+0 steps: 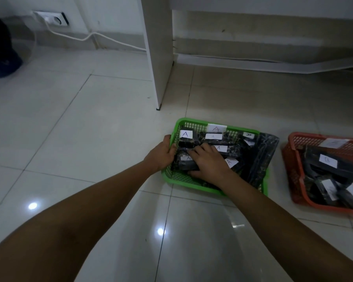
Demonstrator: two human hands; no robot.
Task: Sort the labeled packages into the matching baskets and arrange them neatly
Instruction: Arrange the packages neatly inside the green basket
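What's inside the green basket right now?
The green basket holds dark wrapped packages with white labels reading A. Both hands are on the near ones, left hand and right hand, hiding whatever lies under them.

Indoor room, likely a home or small office. Glossy white tile floor [90, 129], white wall with a double socket [54, 18] and a white cable [86, 37] along the skirting. White furniture panel [158, 58] stands on the floor.
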